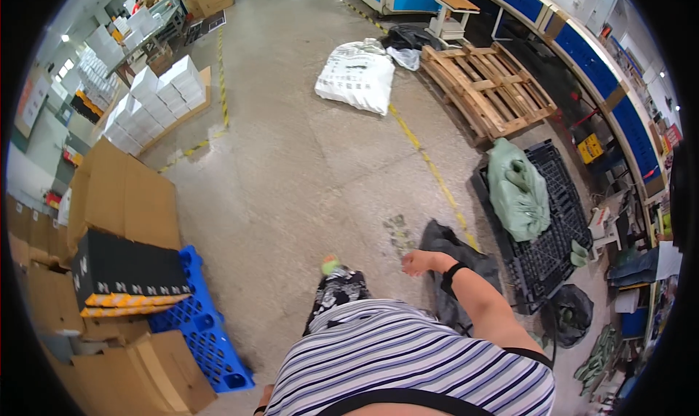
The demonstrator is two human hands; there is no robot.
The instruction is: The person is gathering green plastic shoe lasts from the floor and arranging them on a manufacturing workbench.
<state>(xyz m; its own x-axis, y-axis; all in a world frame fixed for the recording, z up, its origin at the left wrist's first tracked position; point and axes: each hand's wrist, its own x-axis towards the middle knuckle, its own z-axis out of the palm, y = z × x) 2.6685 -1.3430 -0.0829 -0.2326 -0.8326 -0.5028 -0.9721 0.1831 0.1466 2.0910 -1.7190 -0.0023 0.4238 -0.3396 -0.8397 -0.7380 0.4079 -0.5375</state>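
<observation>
My right hand (417,263) hangs in front of me over the floor, its fingers loosely bent and apart, with nothing visible in them. A black band circles that wrist. Beneath and beside the right forearm lies a crumpled dark plastic bag (439,240). Just past the fingertips is a patchy greenish-grey mark or scrap (399,234) on the floor; I cannot make out which. Only a sliver of my left hand (266,396) shows at the lower edge beside my striped shirt, and its fingers are hidden.
On the right are a black plastic pallet (520,267) bearing a green sack (518,190), and a wooden pallet (488,88). Ahead lies a white sack (357,77). At left stand a blue pallet (200,336), cardboard boxes (124,197) and white stacks (156,99). Yellow-black tape (429,165) marks the floor.
</observation>
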